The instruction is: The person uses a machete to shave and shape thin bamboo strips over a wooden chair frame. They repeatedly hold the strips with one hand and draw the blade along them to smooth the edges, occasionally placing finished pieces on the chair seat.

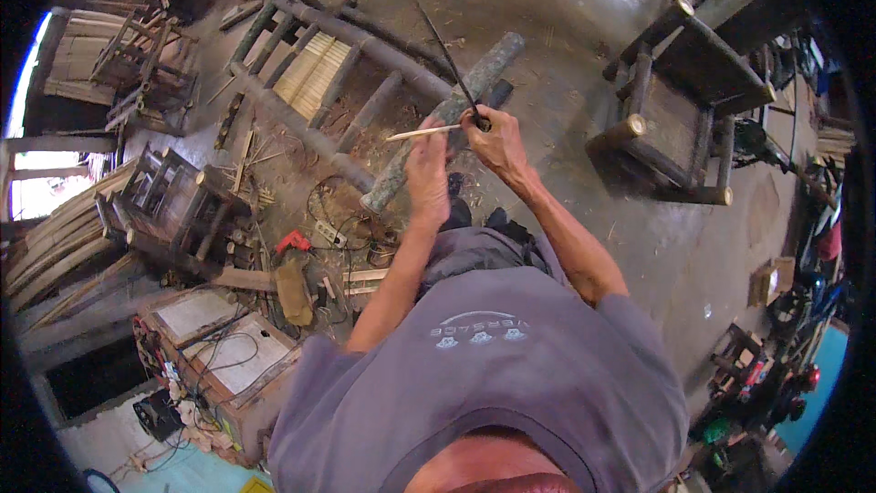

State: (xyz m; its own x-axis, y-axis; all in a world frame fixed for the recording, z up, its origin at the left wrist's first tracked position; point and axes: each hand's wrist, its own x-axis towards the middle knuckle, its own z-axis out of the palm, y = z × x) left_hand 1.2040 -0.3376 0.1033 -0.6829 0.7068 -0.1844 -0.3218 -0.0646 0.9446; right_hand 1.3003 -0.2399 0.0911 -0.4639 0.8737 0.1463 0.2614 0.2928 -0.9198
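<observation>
My left hand is closed against a thick bark-covered pole. A thin pale stick crosses its fingertips and runs toward the other hand. To its right, my right hand is closed around the lower end of a long, thin dark strip, which slants up and away to the left. Whether the strip is a blade or a rod I cannot tell. The pole forms the near end of a ladder-like wooden frame lying in front of me; pale slats fill part of it.
A log-framed chair stands at the right. Chair frames and stacked boards crowd the left. A red power tool, a power strip and cords lie on the floor left of me, beside a wooden cabinet.
</observation>
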